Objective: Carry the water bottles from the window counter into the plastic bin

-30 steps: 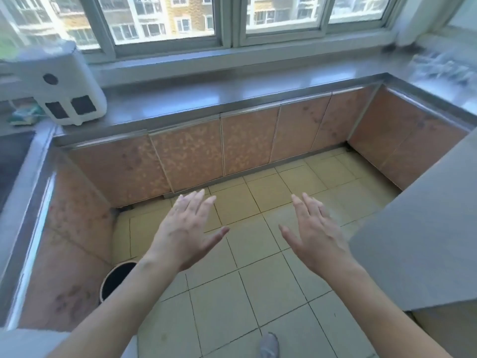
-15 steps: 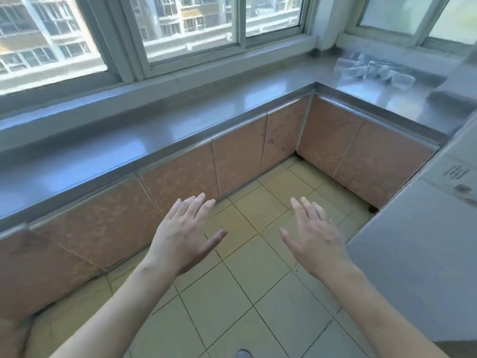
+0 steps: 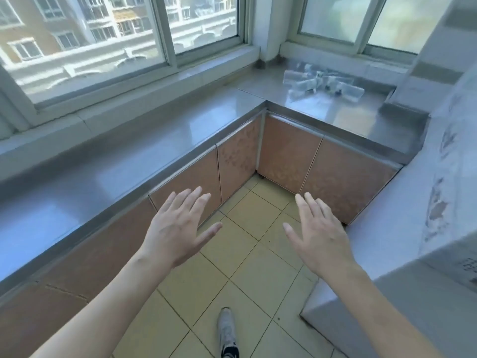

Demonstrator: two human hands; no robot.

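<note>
Several clear water bottles (image 3: 322, 82) lie in a blurred heap on the steel window counter (image 3: 343, 112), at the far right under the right-hand window. My left hand (image 3: 175, 226) and my right hand (image 3: 320, 233) are both stretched out over the tiled floor, palms down, fingers spread, holding nothing. The bottles are well beyond both hands. No plastic bin is in view.
An L-shaped steel counter (image 3: 134, 156) with brown cabinet doors (image 3: 284, 151) runs along the left and back. A grey appliance (image 3: 413, 254) stands close on the right. Yellow floor tiles (image 3: 245, 275) fill the gap between them. My shoe (image 3: 227, 332) shows at the bottom.
The view has swung right and moved forward: the white device and the dark bucket on the left are gone, and the bottles in the counter corner are nearer. Both hands stay spread.
</note>
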